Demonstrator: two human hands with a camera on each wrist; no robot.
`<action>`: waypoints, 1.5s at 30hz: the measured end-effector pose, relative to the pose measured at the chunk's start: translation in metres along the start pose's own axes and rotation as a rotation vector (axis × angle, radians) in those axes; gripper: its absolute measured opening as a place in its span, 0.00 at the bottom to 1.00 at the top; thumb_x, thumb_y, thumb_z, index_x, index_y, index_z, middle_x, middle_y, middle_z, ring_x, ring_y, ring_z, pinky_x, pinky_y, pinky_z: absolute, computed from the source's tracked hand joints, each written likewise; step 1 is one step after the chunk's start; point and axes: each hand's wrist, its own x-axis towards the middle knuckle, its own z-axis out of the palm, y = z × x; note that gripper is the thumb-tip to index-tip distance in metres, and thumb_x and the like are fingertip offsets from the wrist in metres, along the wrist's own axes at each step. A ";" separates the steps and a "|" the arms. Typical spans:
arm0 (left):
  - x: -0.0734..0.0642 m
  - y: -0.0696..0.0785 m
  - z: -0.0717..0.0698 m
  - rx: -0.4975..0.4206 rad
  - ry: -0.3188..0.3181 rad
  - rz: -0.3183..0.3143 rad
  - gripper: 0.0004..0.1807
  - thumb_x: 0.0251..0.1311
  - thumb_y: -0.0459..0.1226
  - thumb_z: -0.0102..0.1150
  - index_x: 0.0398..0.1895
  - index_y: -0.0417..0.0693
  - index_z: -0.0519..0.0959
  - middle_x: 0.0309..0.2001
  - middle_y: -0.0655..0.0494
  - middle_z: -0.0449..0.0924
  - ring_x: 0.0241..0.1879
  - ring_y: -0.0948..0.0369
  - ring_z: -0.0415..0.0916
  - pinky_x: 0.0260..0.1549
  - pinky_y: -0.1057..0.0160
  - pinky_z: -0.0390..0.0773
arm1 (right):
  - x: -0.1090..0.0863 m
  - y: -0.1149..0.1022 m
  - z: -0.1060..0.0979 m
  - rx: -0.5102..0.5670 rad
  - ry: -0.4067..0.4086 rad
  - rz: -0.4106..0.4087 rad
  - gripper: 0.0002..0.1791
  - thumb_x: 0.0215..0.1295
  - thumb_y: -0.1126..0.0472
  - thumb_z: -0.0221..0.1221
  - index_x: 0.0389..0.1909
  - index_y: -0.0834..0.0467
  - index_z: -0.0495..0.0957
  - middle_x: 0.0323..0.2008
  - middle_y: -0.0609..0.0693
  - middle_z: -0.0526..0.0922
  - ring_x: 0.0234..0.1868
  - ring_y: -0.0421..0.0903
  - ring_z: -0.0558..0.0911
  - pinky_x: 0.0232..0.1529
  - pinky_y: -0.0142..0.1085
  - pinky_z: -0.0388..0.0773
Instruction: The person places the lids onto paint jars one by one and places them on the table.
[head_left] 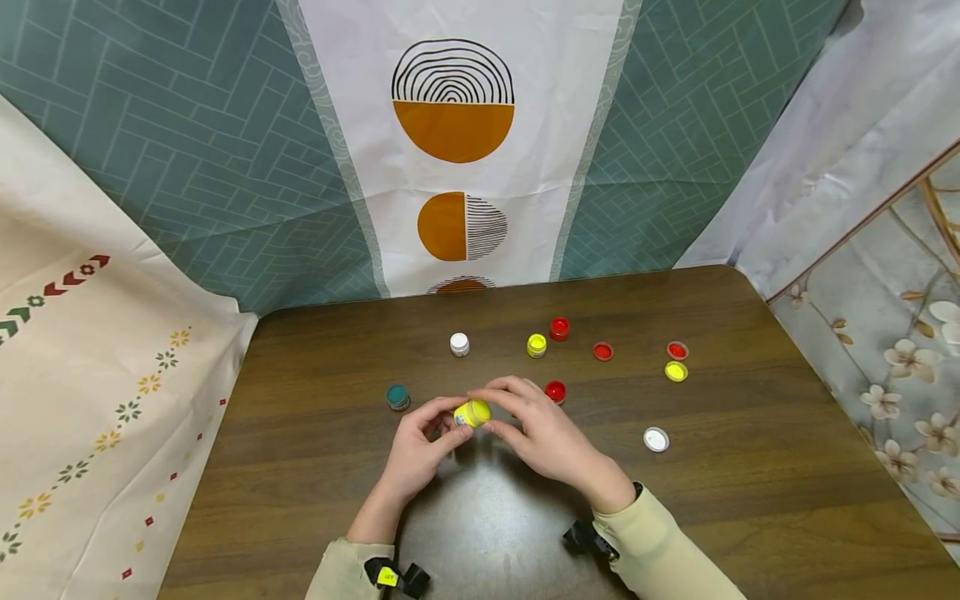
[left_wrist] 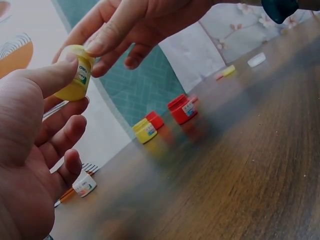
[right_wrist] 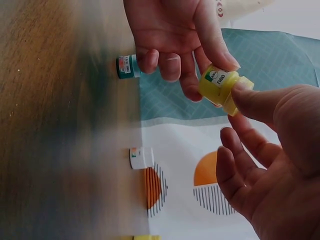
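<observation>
Held up over the near middle of the table is a small yellow paint jar, tilted, its lid end toward the right. My left hand pinches the jar's body between thumb and fingers; a printed label shows beside the thumb. With thumb and fingertips my right hand grips the yellow lid at the other end. A red paint jar stands just beyond the right hand, partly hidden by it. Left of the hands stands a dark teal paint jar.
Farther back stand a white jar, an open yellow jar and another red jar. Loose lids lie to the right: a red lid, a second red lid, a yellow lid and a white lid.
</observation>
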 end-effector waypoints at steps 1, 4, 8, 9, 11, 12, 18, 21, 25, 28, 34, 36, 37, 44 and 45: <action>0.000 0.000 0.000 0.003 -0.001 -0.001 0.18 0.67 0.25 0.69 0.59 0.38 0.84 0.39 0.49 0.82 0.34 0.60 0.75 0.33 0.67 0.76 | 0.000 0.000 0.000 -0.004 0.000 -0.002 0.22 0.73 0.61 0.69 0.66 0.49 0.83 0.60 0.45 0.80 0.63 0.46 0.78 0.62 0.48 0.78; 0.000 0.000 0.000 0.009 -0.006 -0.004 0.18 0.67 0.25 0.68 0.59 0.37 0.84 0.38 0.51 0.82 0.34 0.59 0.76 0.31 0.67 0.76 | 0.001 -0.001 -0.001 -0.020 -0.004 -0.015 0.22 0.73 0.62 0.69 0.65 0.49 0.83 0.60 0.44 0.80 0.63 0.46 0.78 0.63 0.47 0.78; 0.000 0.000 -0.001 0.015 -0.016 -0.013 0.18 0.67 0.25 0.68 0.59 0.36 0.84 0.37 0.52 0.82 0.33 0.59 0.76 0.29 0.68 0.76 | 0.002 -0.001 -0.002 -0.044 -0.011 -0.031 0.21 0.73 0.62 0.69 0.65 0.48 0.84 0.61 0.44 0.80 0.64 0.46 0.77 0.63 0.47 0.77; 0.000 0.000 -0.001 0.014 -0.019 -0.015 0.18 0.67 0.25 0.68 0.59 0.36 0.84 0.37 0.52 0.82 0.33 0.59 0.76 0.29 0.68 0.75 | 0.002 -0.001 -0.002 -0.050 -0.014 -0.033 0.21 0.73 0.62 0.69 0.65 0.48 0.84 0.60 0.44 0.80 0.64 0.46 0.77 0.64 0.47 0.77; 0.001 0.001 -0.001 0.016 -0.025 -0.019 0.18 0.67 0.25 0.68 0.59 0.36 0.84 0.37 0.52 0.82 0.33 0.59 0.76 0.29 0.68 0.75 | 0.002 -0.001 -0.003 -0.064 -0.017 -0.034 0.21 0.73 0.60 0.69 0.65 0.48 0.84 0.60 0.44 0.81 0.63 0.46 0.78 0.63 0.47 0.78; 0.001 0.001 -0.001 0.017 -0.026 -0.018 0.18 0.67 0.25 0.68 0.59 0.37 0.84 0.37 0.52 0.82 0.33 0.58 0.76 0.29 0.68 0.75 | 0.002 -0.001 -0.004 -0.075 -0.019 -0.032 0.21 0.73 0.58 0.69 0.65 0.48 0.84 0.59 0.44 0.81 0.63 0.46 0.78 0.62 0.47 0.78; 0.001 0.001 -0.003 0.022 -0.042 -0.009 0.18 0.66 0.27 0.71 0.59 0.41 0.85 0.38 0.50 0.82 0.33 0.58 0.74 0.30 0.67 0.74 | 0.004 -0.001 -0.003 -0.187 -0.024 0.008 0.18 0.73 0.48 0.69 0.58 0.50 0.85 0.51 0.42 0.83 0.56 0.44 0.79 0.53 0.43 0.80; 0.002 0.000 -0.003 0.021 -0.059 -0.006 0.19 0.65 0.27 0.72 0.59 0.42 0.86 0.38 0.50 0.81 0.32 0.60 0.73 0.30 0.68 0.73 | 0.005 0.000 -0.001 -0.253 -0.033 0.051 0.18 0.74 0.41 0.67 0.51 0.50 0.85 0.45 0.40 0.82 0.51 0.41 0.77 0.48 0.39 0.79; 0.002 -0.003 -0.001 0.015 -0.074 0.005 0.19 0.63 0.27 0.74 0.57 0.42 0.86 0.39 0.51 0.82 0.31 0.61 0.73 0.29 0.67 0.74 | 0.005 -0.001 0.002 -0.294 -0.047 0.102 0.19 0.75 0.35 0.62 0.41 0.47 0.82 0.38 0.39 0.81 0.43 0.40 0.74 0.40 0.36 0.75; 0.002 -0.004 -0.001 0.018 -0.075 0.011 0.18 0.63 0.27 0.74 0.57 0.42 0.86 0.39 0.52 0.82 0.31 0.61 0.73 0.30 0.67 0.74 | 0.005 -0.002 0.003 -0.308 -0.046 0.115 0.21 0.76 0.34 0.59 0.33 0.45 0.78 0.31 0.39 0.78 0.38 0.40 0.72 0.36 0.35 0.72; 0.001 -0.003 0.000 0.017 -0.060 0.003 0.18 0.64 0.26 0.72 0.57 0.40 0.86 0.39 0.51 0.82 0.33 0.60 0.74 0.30 0.67 0.75 | 0.002 -0.002 0.004 -0.238 -0.035 0.175 0.21 0.80 0.36 0.55 0.41 0.48 0.83 0.32 0.36 0.78 0.37 0.40 0.75 0.38 0.37 0.74; 0.001 -0.002 0.000 0.009 -0.049 -0.015 0.18 0.66 0.26 0.71 0.58 0.39 0.86 0.39 0.51 0.83 0.34 0.60 0.75 0.30 0.68 0.75 | -0.001 -0.001 0.002 -0.143 -0.020 0.211 0.21 0.80 0.37 0.56 0.53 0.49 0.84 0.39 0.37 0.81 0.43 0.41 0.78 0.43 0.39 0.77; 0.000 -0.001 -0.001 -0.002 -0.044 -0.028 0.17 0.66 0.26 0.70 0.58 0.39 0.85 0.39 0.52 0.83 0.34 0.60 0.76 0.31 0.68 0.75 | -0.002 0.000 0.001 -0.093 -0.012 0.218 0.22 0.80 0.38 0.57 0.60 0.48 0.83 0.44 0.39 0.82 0.46 0.41 0.78 0.45 0.40 0.78; -0.001 0.001 -0.002 -0.098 -0.035 -0.065 0.17 0.69 0.25 0.66 0.60 0.30 0.82 0.41 0.60 0.85 0.38 0.63 0.79 0.37 0.67 0.80 | -0.006 0.007 -0.001 0.086 -0.011 0.041 0.29 0.76 0.52 0.67 0.75 0.46 0.75 0.67 0.41 0.77 0.60 0.43 0.78 0.57 0.46 0.80; -0.001 0.001 -0.002 -0.103 -0.039 -0.061 0.17 0.69 0.25 0.65 0.60 0.30 0.82 0.42 0.60 0.85 0.38 0.63 0.79 0.38 0.67 0.80 | -0.006 0.007 -0.001 0.084 -0.008 0.018 0.28 0.76 0.54 0.67 0.75 0.46 0.75 0.68 0.42 0.77 0.60 0.43 0.78 0.58 0.47 0.79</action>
